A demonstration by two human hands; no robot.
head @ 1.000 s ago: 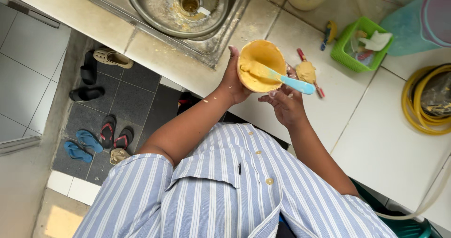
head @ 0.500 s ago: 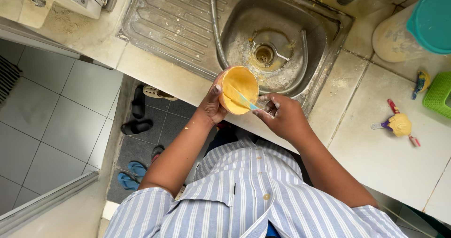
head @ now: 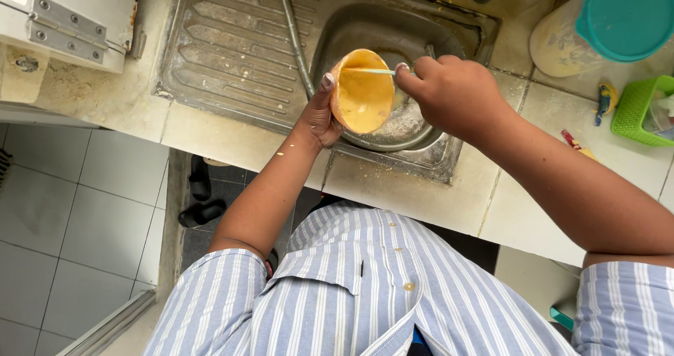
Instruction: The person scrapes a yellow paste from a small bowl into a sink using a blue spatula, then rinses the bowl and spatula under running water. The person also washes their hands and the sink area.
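Observation:
My left hand (head: 317, 114) grips a small yellow bowl (head: 363, 93) by its rim and holds it tilted on its side over the steel sink (head: 449, 152). The bowl's inside is smeared with yellow batter. My right hand (head: 449, 93) holds a thin light-blue utensil (head: 368, 71) whose end reaches into the bowl near its upper rim. Both hands hover over the sink basin, close together.
A ribbed steel drainboard (head: 225, 47) lies left of the basin. A large tub with a teal lid (head: 611, 26) stands at the back right, beside a green basket (head: 639, 110). Small items lie on the white tiled counter (head: 421, 201). Sandals (head: 200, 194) sit on the floor below.
The view has moved from the counter to the sink. The bowl now hangs tilted over the basin, and my right hand has come in closer with the utensil inside it.

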